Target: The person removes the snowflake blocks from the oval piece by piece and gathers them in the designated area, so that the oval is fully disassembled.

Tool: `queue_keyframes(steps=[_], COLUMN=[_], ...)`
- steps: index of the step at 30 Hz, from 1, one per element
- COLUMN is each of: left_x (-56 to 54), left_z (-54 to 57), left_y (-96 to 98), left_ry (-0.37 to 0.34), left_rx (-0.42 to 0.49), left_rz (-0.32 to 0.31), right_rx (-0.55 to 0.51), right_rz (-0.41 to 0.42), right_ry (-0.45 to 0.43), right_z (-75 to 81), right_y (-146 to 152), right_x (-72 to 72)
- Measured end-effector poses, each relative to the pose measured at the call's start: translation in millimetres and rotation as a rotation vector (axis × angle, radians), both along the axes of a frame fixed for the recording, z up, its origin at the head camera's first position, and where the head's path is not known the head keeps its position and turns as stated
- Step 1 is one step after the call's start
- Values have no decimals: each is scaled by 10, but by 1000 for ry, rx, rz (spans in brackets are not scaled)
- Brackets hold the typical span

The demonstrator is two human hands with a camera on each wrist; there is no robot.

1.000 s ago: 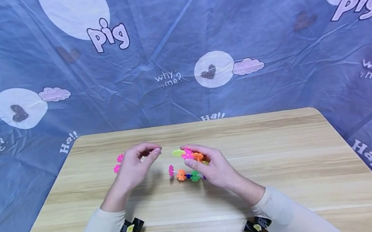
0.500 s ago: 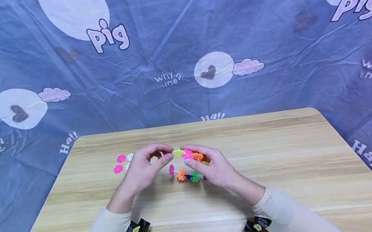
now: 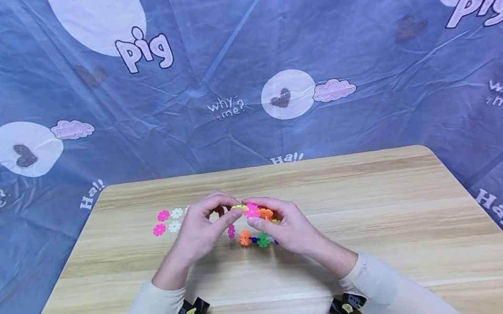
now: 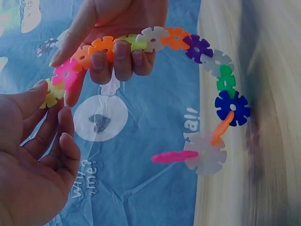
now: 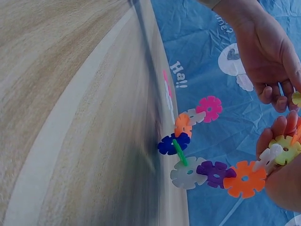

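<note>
A curved chain of interlocking flower-shaped plastic discs point(image 4: 198, 48) hangs from my right hand point(image 3: 291, 226), whose fingers curl round its orange and yellow stretch. With thumb and fingertips, my left hand point(image 3: 204, 228) pinches the yellow disc point(image 4: 53, 95) at one end, beside a pink disc point(image 4: 66, 74). The far end curls down through purple, green and dark blue discs point(image 4: 233, 108) to a pink disc point(image 5: 209, 108). Fingers cover part of the middle of the chain.
Loose pink discs point(image 3: 159, 229) and white discs point(image 3: 174, 226) lie on the wooden table point(image 3: 355, 180), left of my hands. A blue printed cloth point(image 3: 199, 52) hangs behind the table's back edge.
My left hand has moved right to the yellow disc at the chain's end and now pinches it, uncovering the loose white discs. My right hand stays nearly in place with the chain.
</note>
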State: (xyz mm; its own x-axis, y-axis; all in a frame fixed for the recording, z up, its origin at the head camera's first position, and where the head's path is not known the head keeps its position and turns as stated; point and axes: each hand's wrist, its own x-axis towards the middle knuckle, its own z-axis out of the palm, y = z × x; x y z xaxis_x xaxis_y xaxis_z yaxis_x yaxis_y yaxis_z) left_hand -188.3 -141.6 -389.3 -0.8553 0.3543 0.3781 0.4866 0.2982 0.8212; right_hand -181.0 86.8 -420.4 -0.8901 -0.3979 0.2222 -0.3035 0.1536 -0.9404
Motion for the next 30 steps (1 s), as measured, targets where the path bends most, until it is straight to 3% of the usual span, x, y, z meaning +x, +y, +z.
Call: queue_keyframes(steps=[7,16,30], left_x=[-5,14,21], left_z=[-36,-77,-149], left_y=[32,74,155], left_ry=[50,117,250], left_rx=[20,21,19], left_rz=[4,104,215], right_rx=[-6,-29,-18], right_rz=[6,-16,-38], right_ry=[-3,-30,13], right_z=[-10,-30,-73], right_y=[-12,-3,-57], right_x=[-4,3,24])
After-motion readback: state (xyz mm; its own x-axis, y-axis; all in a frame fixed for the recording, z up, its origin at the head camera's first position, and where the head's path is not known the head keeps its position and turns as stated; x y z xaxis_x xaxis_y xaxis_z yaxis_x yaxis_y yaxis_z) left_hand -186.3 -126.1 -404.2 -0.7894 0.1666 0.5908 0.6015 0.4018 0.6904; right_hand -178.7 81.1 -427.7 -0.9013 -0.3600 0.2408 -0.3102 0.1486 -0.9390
